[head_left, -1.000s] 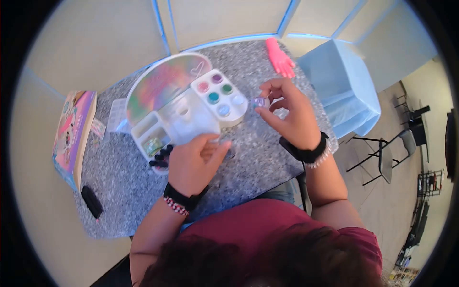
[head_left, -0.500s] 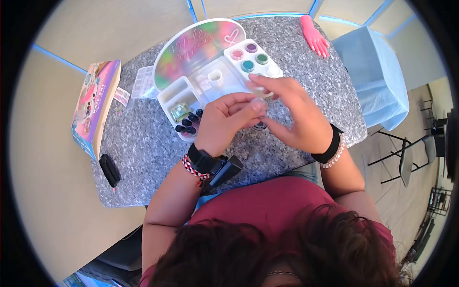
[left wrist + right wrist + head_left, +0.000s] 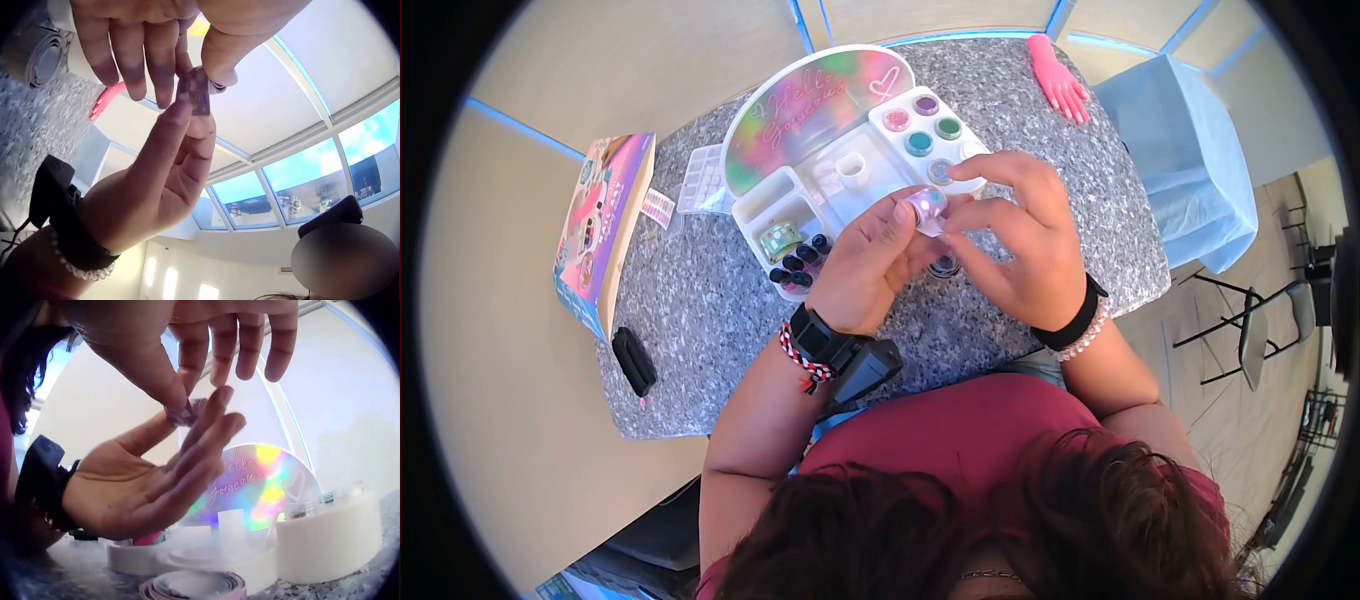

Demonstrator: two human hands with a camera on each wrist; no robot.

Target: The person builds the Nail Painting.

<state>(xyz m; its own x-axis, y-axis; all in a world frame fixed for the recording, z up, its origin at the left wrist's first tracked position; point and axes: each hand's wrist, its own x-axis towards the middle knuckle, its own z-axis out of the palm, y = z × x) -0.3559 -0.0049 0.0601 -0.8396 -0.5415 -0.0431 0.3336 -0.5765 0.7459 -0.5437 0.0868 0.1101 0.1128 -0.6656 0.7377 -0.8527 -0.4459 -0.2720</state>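
Between the thumb and forefinger of my left hand (image 3: 860, 265) is a small purple patterned roll (image 3: 930, 203). My right hand (image 3: 1025, 240) pinches a short loose end of it, its other fingers spread. In the left wrist view the purple strip (image 3: 199, 94) spans from the left thumb to the right hand's fingertips. The right wrist view has the roll (image 3: 187, 414) between both hands, with the left palm turned up. Another roll (image 3: 195, 586) lies on the table below, partly hidden by the hands in the head view.
A white tray (image 3: 830, 205) with a shiny backboard holds pots, dark-capped bottles and a green-patterned roll (image 3: 780, 241). A box (image 3: 605, 225), a black case (image 3: 633, 361) and a clear compartment tray (image 3: 703, 180) are at left. A pink hand model (image 3: 1057, 80) lies at the back right.
My hands have come together in front of the tray. The roll, at first in my right hand alone, is now gripped by my left too, and a short end stands away from it.
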